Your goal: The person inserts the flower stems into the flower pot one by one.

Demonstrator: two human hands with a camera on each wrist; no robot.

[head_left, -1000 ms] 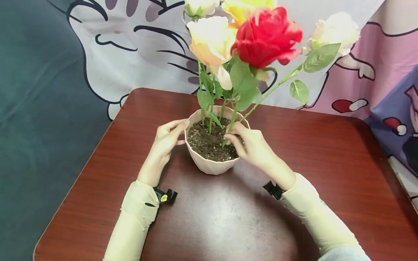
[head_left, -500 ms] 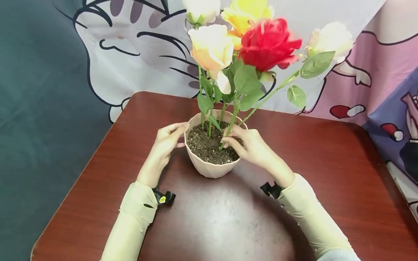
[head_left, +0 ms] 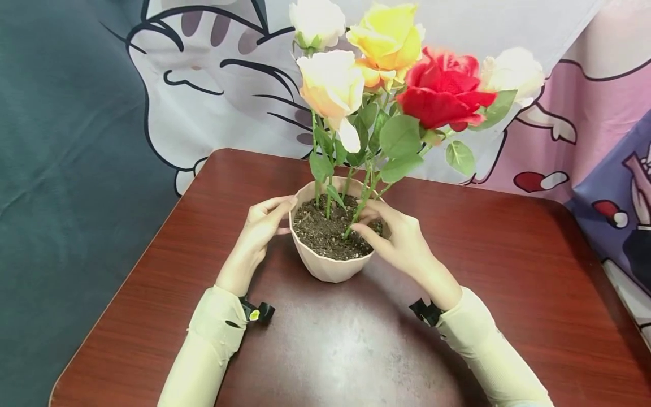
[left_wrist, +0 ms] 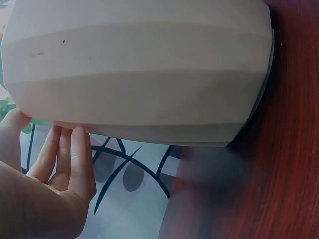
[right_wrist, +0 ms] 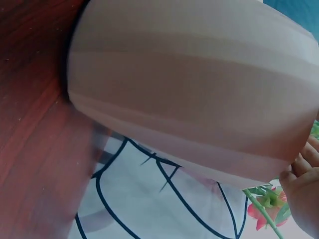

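A pale faceted flowerpot (head_left: 333, 268) filled with dark soil (head_left: 325, 234) stands on the table, with several roses upright or leaning in it. My left hand (head_left: 256, 229) holds the pot's left rim, thumb at the edge and fingers against the outer wall, as the left wrist view also shows. Over the right side of the soil is my right hand (head_left: 402, 237). Its thumb and fingers are parted around the green stem of the red rose (head_left: 445, 93), which leans right. In the right wrist view, the pot wall hides most of that hand's work.
A peach rose (head_left: 330, 85), a yellow rose (head_left: 387, 42) and white roses (head_left: 317, 22) rise above the pot. The reddish-brown wooden table (head_left: 203, 192) has a cartoon-printed cloth (head_left: 188, 113) behind it and a dark green cloth (head_left: 66, 169) at the left.
My right thumb and fingers have spread apart from the red rose's stem, and its bloom has tipped to the right. My left hand stays at the pot's rim. The head view has tilted up slightly.
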